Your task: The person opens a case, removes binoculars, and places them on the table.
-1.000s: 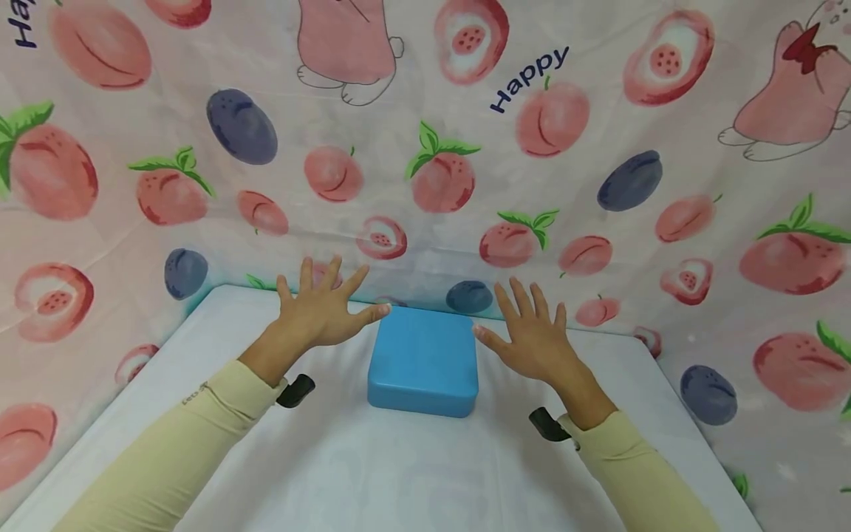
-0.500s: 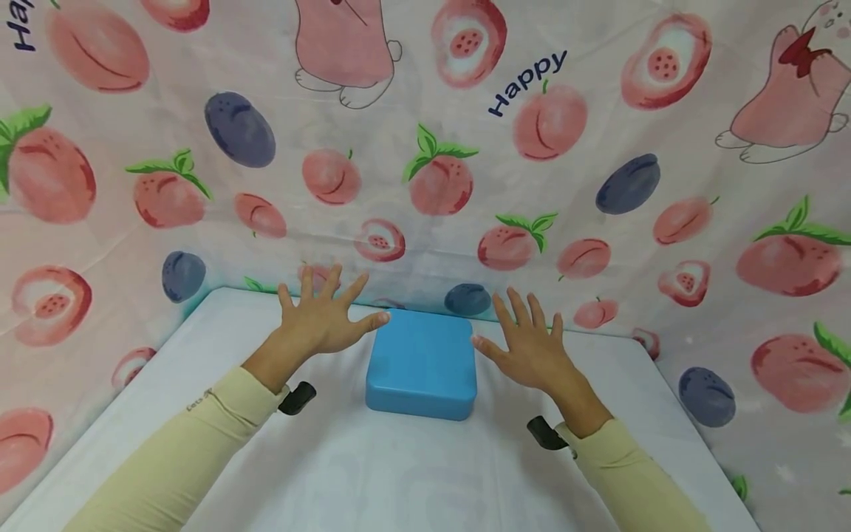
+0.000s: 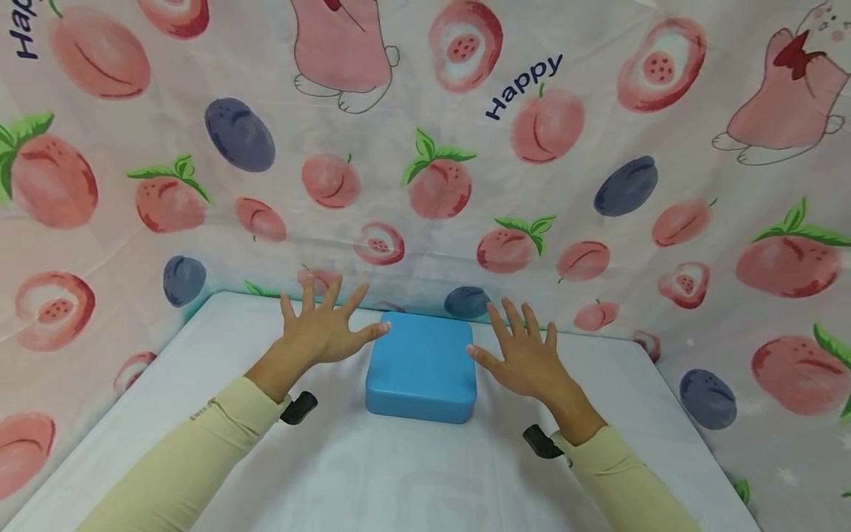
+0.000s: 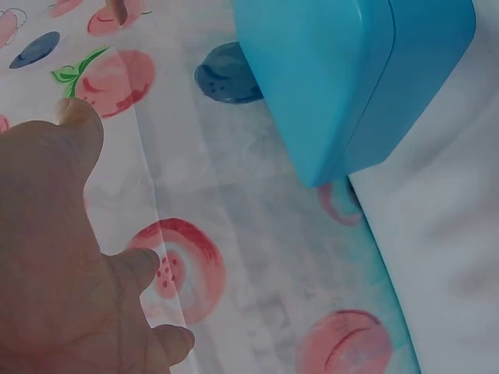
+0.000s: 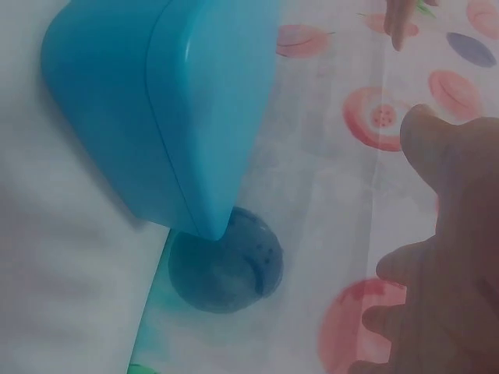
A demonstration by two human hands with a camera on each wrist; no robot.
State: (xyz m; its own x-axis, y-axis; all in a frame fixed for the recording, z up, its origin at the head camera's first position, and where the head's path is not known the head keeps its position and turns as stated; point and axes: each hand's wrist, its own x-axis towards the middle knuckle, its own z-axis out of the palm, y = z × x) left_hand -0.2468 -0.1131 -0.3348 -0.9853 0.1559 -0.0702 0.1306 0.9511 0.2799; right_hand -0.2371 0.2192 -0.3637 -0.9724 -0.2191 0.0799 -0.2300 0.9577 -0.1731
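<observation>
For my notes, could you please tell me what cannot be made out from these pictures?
Blue box: its inside, all views, hidden by its opaque walls.
Left sleeve lettering: too small to read fully, head view.
Left hand: partly cut off by left and bottom edges, left wrist view.
Right hand: partly cut off by right and bottom edges, right wrist view.
</observation>
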